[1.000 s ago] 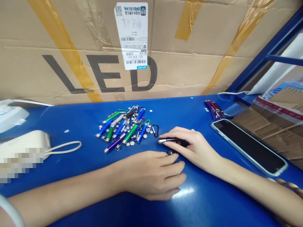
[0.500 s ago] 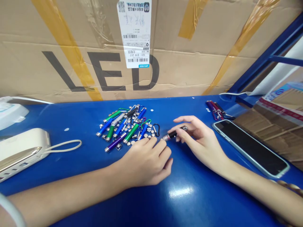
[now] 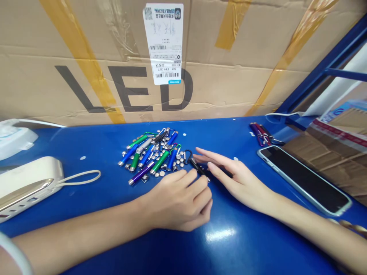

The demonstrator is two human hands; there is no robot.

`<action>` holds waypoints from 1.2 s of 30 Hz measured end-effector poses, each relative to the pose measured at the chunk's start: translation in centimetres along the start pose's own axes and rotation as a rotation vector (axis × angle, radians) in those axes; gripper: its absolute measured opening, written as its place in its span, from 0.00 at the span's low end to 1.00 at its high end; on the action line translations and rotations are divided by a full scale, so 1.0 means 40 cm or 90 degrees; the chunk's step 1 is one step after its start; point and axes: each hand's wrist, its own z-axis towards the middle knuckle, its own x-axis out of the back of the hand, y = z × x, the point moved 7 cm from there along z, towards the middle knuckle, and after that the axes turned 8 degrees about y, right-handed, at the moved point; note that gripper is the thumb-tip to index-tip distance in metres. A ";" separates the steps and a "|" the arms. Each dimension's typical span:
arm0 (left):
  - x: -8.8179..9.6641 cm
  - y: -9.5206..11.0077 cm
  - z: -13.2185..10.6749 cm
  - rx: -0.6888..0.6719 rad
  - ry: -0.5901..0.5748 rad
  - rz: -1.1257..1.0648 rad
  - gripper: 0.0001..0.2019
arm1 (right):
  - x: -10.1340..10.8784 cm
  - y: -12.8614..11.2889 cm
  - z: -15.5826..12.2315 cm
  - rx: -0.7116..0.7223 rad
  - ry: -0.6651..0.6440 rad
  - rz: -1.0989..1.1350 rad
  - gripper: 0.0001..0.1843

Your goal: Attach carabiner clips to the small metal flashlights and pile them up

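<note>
A black keychain penlight (image 3: 198, 167) lies on the blue table between my hands, touching or just beside a black carabiner clip (image 3: 187, 156). My right hand (image 3: 239, 177) is open at its right, fingers stretched towards it; whether they touch it I cannot tell. Curled up, my left hand (image 3: 182, 200) rests below the penlight, and its fingertips and anything in them are hidden. Left of the black one is a pile of blue, green and purple penlights, including a purple penlight (image 3: 141, 173) and a green penlight (image 3: 159, 162), among many small silver button cells (image 3: 162, 173).
A phone (image 3: 305, 179) lies at the right, with several red and purple penlights (image 3: 260, 133) behind it. At the left is a white device with ports and a cord loop (image 3: 31, 187). A large cardboard box (image 3: 209, 84) stands along the back.
The black penlight has left my right hand's fingers and turned, now lying by the black clip. My right hand's fingers have straightened; my left hand has shifted slightly nearer me.
</note>
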 end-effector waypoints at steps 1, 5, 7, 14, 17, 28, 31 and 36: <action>-0.005 0.004 0.001 -0.015 -0.016 -0.021 0.11 | -0.002 -0.001 0.000 0.005 -0.004 0.009 0.21; -0.039 -0.007 0.000 0.020 -0.128 -0.119 0.13 | 0.010 0.005 0.008 0.019 0.024 0.014 0.20; -0.048 -0.021 -0.003 0.075 -0.152 -0.149 0.13 | 0.029 0.016 0.016 0.012 0.057 -0.043 0.18; -0.037 -0.044 -0.007 0.154 -0.107 -0.099 0.11 | 0.141 0.068 0.034 0.016 0.162 -0.420 0.14; -0.037 -0.049 -0.008 0.174 -0.103 -0.082 0.10 | 0.188 0.101 0.032 -0.002 0.219 -0.672 0.21; -0.033 -0.050 -0.007 0.174 -0.090 -0.081 0.10 | 0.212 0.142 0.026 -0.157 0.184 -0.890 0.28; -0.033 -0.050 -0.006 0.174 -0.089 -0.081 0.10 | 0.223 0.142 0.023 -0.176 0.199 -0.906 0.28; -0.040 -0.062 -0.011 0.210 -0.107 -0.077 0.11 | 0.216 0.128 0.025 -0.102 0.232 -0.866 0.25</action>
